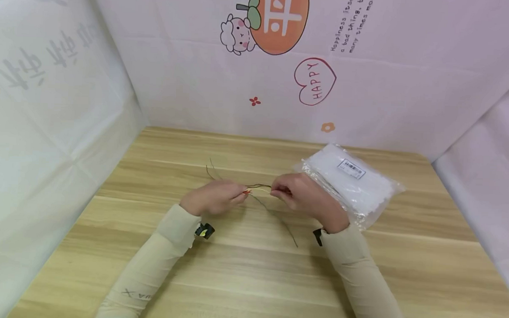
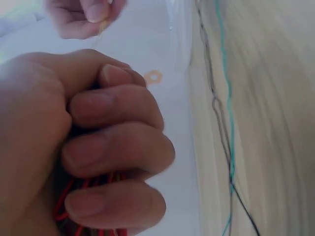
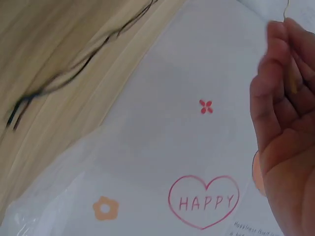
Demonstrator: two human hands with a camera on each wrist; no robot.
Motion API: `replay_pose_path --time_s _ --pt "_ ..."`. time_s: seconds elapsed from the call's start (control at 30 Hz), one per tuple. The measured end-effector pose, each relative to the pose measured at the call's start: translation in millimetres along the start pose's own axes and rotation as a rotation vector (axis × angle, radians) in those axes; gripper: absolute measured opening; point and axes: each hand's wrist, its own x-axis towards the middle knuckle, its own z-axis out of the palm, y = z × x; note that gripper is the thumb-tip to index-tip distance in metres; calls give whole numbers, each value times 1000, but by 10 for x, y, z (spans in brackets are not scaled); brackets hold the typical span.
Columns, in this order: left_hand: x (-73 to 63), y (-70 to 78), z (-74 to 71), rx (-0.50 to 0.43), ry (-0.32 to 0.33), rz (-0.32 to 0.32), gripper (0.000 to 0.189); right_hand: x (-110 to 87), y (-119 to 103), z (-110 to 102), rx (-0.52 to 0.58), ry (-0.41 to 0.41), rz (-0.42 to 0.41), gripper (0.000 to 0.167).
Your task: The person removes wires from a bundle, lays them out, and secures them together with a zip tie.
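My left hand point(image 1: 217, 196) is curled round a bundle of thin red strands point(image 2: 61, 209), wires or cords, with some darker ones among them; most of it is hidden in the palm. Between thumb and fingers, my right hand point(image 1: 299, 193) pinches a thin yellow strand point(image 1: 261, 189), which spans the short gap to the left hand. Long dark strands point(image 1: 283, 223) trail on both sides of the left hand. The left wrist view shows a green strand point(image 2: 227, 78) crossing a twisted grey one point(image 2: 209, 59) near the wooden tabletop.
A clear plastic bag point(image 1: 378, 175) of white contents, bearing a barcode label point(image 1: 351, 169), lies just beyond the right hand on the wooden table point(image 1: 254, 280). White printed cloth point(image 1: 190, 72) stands behind the table and along both sides.
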Motion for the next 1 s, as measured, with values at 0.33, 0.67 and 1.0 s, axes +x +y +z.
replay_pose_path --time_s 0.33,0.67,1.0 --pt "-11 12 -24 -58 -14 64 32 -35 106 -108 -51 56 36 10" --pt "-44 38 -63 -97 -49 41 33 -152 302 -214 -52 194 -5 20" --pt "0 51 -5 -82 -44 88 35 -195 339 -247 -35 198 78 19"
